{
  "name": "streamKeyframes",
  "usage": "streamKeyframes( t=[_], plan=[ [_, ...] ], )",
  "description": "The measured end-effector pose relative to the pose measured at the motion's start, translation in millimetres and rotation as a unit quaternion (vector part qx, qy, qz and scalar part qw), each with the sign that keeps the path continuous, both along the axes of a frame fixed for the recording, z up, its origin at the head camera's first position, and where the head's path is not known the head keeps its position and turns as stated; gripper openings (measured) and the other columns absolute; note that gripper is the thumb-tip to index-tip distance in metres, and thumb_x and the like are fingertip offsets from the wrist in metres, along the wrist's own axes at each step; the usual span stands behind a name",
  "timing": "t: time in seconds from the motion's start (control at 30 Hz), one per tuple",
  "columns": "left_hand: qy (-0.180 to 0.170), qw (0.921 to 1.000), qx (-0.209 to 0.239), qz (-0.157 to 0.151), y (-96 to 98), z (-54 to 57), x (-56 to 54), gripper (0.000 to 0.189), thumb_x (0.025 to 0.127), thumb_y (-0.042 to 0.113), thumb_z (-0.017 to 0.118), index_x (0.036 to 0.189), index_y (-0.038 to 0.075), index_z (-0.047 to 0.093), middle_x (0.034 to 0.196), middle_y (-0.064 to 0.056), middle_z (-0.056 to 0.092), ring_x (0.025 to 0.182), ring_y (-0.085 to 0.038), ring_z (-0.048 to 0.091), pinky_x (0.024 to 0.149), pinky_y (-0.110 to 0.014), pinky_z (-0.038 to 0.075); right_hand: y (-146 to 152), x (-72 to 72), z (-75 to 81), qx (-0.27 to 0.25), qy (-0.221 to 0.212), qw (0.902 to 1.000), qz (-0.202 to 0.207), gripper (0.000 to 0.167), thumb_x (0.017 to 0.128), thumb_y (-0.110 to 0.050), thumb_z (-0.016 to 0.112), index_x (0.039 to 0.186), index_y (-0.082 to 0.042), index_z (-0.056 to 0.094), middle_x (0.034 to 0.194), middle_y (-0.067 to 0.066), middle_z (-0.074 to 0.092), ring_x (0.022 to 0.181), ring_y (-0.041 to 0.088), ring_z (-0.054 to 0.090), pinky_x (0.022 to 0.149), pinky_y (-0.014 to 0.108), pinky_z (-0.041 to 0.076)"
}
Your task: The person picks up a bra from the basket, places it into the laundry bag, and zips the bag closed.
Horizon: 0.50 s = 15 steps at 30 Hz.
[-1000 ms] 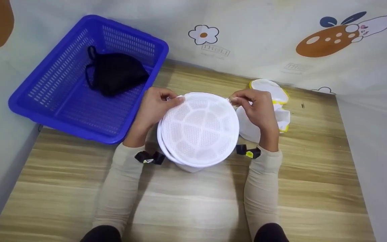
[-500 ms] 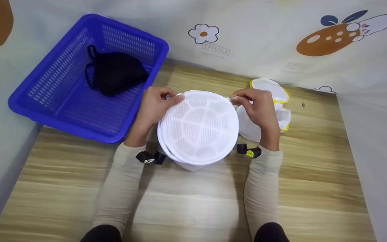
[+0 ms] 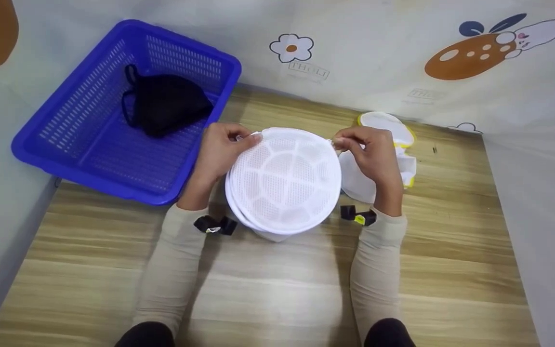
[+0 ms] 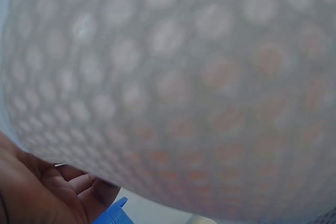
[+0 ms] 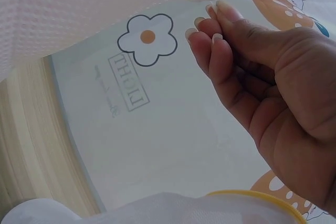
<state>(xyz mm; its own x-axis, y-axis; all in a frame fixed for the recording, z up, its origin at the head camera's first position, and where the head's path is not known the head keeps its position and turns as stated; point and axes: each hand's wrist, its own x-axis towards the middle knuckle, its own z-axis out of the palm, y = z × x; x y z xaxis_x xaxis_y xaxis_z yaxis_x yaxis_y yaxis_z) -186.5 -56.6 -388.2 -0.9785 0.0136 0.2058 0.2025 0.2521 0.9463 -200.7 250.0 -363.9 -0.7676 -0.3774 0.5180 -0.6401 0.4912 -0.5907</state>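
Note:
Between my hands is a round white mesh laundry bag, its flat ribbed end facing up and a second white rim showing along its lower left. My left hand pinches the bag's upper left edge between thumb and fingers. At the upper right edge, my right hand pinches a small bit of the bag with its fingertips. The mesh fills most of the left wrist view, with the left hand at its lower corner. In the right wrist view, thumb and index tip of the right hand meet at the mesh's edge.
A blue plastic basket stands at the back left, holding a black cloth item with loops. Behind my right hand lie white pieces with yellow trim on the wood-patterned surface. A printed sheet hangs behind.
The bag's round top has shifted slightly up and away from me, its near edge rising. Both hands keep their pinch and have barely moved.

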Motion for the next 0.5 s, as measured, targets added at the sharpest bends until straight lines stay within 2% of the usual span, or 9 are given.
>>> streamKeyframes(
  t=[0.17,0.37,0.5],
  plan=[
    [-0.003,0.9999,0.005,0.016,-0.6,-0.4,-0.2,0.017,0.079,0.013,0.077,0.072,-0.002,0.073,0.063,-0.001,0.059,0.058,-0.019,0.048,0.053,-0.022,0.035,2.2,0.0,1.1,0.008,-0.004,0.9999,-0.013,0.006,0.085,-0.004,0.069,0.086,-0.002,0.074,0.077,0.001,0.07,0.067,0.014,0.065,0.063,0.018,0.049],
    [-0.002,0.9999,0.012,0.01,-0.6,0.2,-0.4,0.017,0.079,0.012,0.077,0.07,-0.002,0.072,0.06,0.0,0.057,0.058,-0.02,0.046,0.051,-0.022,0.034,2.2,0.9,0.0,0.006,-0.01,0.9997,-0.022,0.004,0.083,0.002,0.069,0.084,0.003,0.073,0.075,0.007,0.07,0.064,0.019,0.066,0.063,0.018,0.049],
    [-0.002,0.9999,0.008,0.011,-0.9,0.1,-0.2,0.017,0.079,0.012,0.077,0.071,-0.002,0.072,0.062,-0.001,0.059,0.059,-0.02,0.048,0.053,-0.022,0.035,2.3,1.4,0.3,0.01,-0.013,0.9995,-0.026,0.005,0.084,0.001,0.069,0.084,0.001,0.074,0.076,0.004,0.07,0.064,0.017,0.065,0.062,0.017,0.049]
  ],
)
